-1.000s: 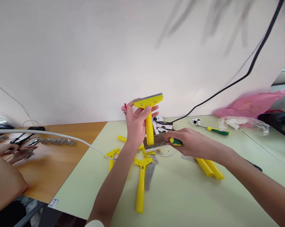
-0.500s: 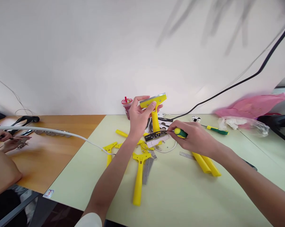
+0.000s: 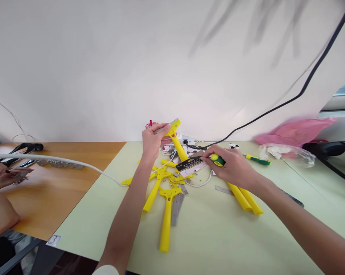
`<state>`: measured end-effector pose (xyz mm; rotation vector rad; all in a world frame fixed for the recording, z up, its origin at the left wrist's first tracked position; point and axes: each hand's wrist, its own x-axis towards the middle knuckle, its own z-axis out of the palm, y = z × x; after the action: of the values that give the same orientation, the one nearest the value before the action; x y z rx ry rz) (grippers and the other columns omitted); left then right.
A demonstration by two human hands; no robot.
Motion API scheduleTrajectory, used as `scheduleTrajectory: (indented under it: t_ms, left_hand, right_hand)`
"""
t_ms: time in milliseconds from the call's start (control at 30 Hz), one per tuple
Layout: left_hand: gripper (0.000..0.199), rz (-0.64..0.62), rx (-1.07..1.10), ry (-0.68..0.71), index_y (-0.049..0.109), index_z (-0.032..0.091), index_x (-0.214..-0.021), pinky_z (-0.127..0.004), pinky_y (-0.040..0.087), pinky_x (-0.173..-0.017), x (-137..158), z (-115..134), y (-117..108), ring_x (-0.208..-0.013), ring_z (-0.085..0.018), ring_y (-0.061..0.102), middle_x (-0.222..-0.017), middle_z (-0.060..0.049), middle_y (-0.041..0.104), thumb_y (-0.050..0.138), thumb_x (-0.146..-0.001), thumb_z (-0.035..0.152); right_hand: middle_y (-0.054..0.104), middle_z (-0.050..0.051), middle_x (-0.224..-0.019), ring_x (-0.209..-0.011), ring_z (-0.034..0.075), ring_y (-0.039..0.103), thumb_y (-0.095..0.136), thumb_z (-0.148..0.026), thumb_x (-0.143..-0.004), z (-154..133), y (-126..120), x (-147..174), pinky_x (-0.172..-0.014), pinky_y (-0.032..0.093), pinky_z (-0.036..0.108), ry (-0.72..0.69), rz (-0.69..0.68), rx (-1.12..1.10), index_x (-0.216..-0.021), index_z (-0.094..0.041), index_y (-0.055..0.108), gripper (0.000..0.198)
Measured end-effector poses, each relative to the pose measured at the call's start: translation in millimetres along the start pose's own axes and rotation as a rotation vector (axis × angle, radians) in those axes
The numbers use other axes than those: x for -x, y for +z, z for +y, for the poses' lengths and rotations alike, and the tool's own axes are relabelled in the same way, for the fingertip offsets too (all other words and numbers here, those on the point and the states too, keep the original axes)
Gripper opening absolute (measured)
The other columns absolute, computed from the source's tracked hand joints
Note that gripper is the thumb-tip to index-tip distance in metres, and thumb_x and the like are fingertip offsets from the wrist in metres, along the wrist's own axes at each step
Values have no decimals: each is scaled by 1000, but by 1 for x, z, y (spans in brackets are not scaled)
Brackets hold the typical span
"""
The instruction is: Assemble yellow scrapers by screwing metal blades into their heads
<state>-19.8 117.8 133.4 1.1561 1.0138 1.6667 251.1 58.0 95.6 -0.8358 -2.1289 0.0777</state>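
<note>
My left hand [image 3: 152, 143] grips a yellow scraper [image 3: 179, 147] by its head, a metal blade along the top edge and its handle slanting down to the right. My right hand [image 3: 234, 164] is closed on a screwdriver [image 3: 217, 159] with a green and yellow handle, its shaft pointing left below the scraper. Just left of those fingers is a black printed card [image 3: 189, 163]; whether they touch it I cannot tell. Below lie another yellow scraper handle [image 3: 166, 221], several similar yellow parts [image 3: 153, 191], grey metal blades [image 3: 176, 208] and small screws.
Two yellow tubes [image 3: 241, 196] lie under my right forearm. A second screwdriver [image 3: 258, 159] and a pink plastic bag [image 3: 295, 131] are at the right. A white cable [image 3: 75, 162] crosses from the left. Behind my left hand stands a cup [image 3: 151, 124]. Another person's hands [image 3: 9, 173] are far left.
My left hand has moved left and slightly down, and the scraper's head has turned so its handle slants more to the right. My right hand has barely moved. The view has shifted slightly.
</note>
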Motion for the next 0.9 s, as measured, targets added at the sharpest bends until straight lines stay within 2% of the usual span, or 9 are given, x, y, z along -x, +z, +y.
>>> scheduleTrajectory:
  t_ms: [267, 400, 567, 733, 900]
  left_hand:
    - [35, 58, 149, -46, 86, 14, -109, -44, 76, -87, 1, -4, 6, -103, -35, 88, -111, -14, 86, 101, -82, 30]
    - [34, 9, 131, -105, 86, 14, -112, -42, 76, -87, 2, -10, 9, -101, -33, 89, -109, -13, 87, 99, -84, 29]
    - [32, -63, 99, -180, 87, 12, -111, -48, 76, -91, 3, -17, 11, -102, -36, 89, -100, -13, 87, 98, -85, 26]
    - [35, -114, 112, -179, 86, 12, -110, -52, 76, -95, 7, -12, 13, -103, -36, 89, -104, -14, 87, 101, -82, 27]
    - [32, -61, 174, -179, 85, 10, -111, -49, 76, -90, 5, -11, 10, -96, -33, 89, -109, -17, 87, 97, -85, 24]
  right_hand:
    - [86, -1, -94, -59, 15, 69, 68, -15, -105, -2, 2, -1, -60, 53, 29, 37, 78, 2, -103, -28, 68, 13]
    - [86, -1, -92, -64, 17, 74, 69, -17, -104, -1, 2, -1, -61, 54, 30, 60, 107, 12, -103, -28, 69, 11]
    - [87, 0, -96, -68, 17, 76, 68, -17, -104, 1, 3, 0, -63, 56, 29, 67, 118, 14, -104, -29, 70, 12]
    - [88, 1, -97, -66, 18, 75, 66, -19, -105, 0, 2, -1, -64, 57, 31, 77, 71, 9, -105, -28, 70, 10]
    - [84, -1, -77, -59, 19, 75, 65, -25, -109, -6, -4, -1, -63, 59, 34, 152, 44, -61, -106, -29, 68, 6]
